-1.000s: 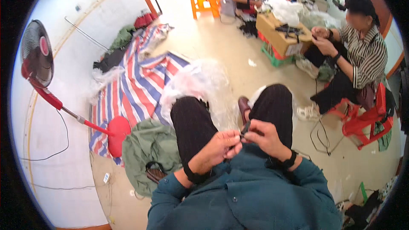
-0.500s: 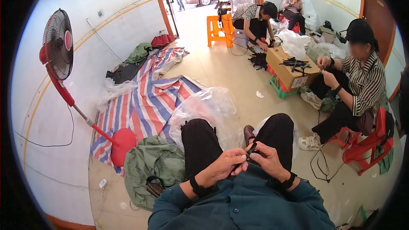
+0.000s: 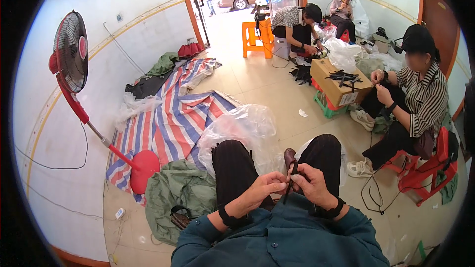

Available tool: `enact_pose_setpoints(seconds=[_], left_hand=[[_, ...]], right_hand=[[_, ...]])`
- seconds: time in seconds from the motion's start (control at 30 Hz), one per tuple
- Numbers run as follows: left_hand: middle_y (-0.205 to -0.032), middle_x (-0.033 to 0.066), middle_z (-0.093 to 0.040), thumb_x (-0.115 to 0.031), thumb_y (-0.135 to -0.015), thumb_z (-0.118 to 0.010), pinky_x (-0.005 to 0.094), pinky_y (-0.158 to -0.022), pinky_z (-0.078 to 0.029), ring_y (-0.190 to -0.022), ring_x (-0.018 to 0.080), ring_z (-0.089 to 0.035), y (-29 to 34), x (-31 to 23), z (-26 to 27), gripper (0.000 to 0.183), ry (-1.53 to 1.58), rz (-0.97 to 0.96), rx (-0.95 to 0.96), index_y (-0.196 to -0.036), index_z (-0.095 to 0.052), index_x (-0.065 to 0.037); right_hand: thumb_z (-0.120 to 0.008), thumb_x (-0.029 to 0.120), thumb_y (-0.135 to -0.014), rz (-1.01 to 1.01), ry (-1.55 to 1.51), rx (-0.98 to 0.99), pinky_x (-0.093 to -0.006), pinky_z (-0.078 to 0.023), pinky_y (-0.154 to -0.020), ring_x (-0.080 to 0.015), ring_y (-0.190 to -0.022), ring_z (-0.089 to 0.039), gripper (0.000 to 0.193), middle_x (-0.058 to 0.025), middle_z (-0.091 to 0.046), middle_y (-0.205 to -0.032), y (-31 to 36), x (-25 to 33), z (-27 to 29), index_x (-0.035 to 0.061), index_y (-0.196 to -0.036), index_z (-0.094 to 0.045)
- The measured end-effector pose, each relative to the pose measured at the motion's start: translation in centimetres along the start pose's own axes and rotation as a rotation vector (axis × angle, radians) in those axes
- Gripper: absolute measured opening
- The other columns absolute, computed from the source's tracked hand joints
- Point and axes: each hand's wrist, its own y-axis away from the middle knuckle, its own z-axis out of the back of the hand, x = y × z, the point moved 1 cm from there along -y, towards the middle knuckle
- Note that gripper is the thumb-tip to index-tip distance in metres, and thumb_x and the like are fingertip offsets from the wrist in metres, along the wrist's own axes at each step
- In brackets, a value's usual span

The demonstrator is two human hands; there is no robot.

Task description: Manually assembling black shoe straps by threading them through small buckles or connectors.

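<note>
My left hand (image 3: 263, 189) and my right hand (image 3: 310, 186) meet above my lap, both closed in a pinch. Between their fingertips is a thin black strap (image 3: 286, 198), one end pointing up past my right fingers and the other hanging down. Its finer details are too small to make out. Black bands circle both my wrists. Below the hands are my black trouser legs and the front of my dark green shirt.
A striped tarp (image 3: 168, 128), a clear plastic bag (image 3: 242, 128) and green cloth (image 3: 180, 193) lie ahead and left, beside a red-based fan (image 3: 71, 52). At right, a person in stripes sits by a cardboard box (image 3: 336, 80) bearing black straps. Two more people work farther back.
The strap has turned in my fingers and now hangs more upright, its lower end showing below them. At right, the striped-shirt person's hands have moved slightly. The person by the orange stool sits up a little.
</note>
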Motion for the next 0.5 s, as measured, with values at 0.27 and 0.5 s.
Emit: enact_pose_setpoints(seconds=[0.27, 0.5], left_hand=[[-0.079, 0.0085, -0.061, -0.011, -0.085, -0.052, 0.0245, -0.069, -0.047, -0.072, 0.0127, -0.059, 1.2, -3.2, 0.2, 0.015, -0.283, -0.170, -0.092, -0.090, -0.055, 0.003], [-0.060, 0.0052, -0.058, -0.015, -0.087, -0.048, 0.0244, -0.053, -0.045, -0.056, 0.0096, -0.056, 1.5, -2.9, 0.1, 0.022, -0.719, -0.171, -0.119, -0.074, -0.055, 0.001]], right_hand=[[-0.064, 0.009, -0.074, 0.438, 0.691, 0.136, -0.0303, -0.046, -0.053, -0.0255, -0.063, -0.059, 0.021, -0.0119, -0.058, -0.075, -0.8, 0.8, 0.0, 0.0013, -0.091, -0.054], [-0.063, 0.015, -0.073, 0.580, 0.927, 0.301, -0.0354, -0.046, -0.051, -0.0271, -0.062, -0.058, 0.019, -0.0101, -0.052, -0.072, -1.0, 1.2, -0.9, 0.0029, -0.083, -0.051]])
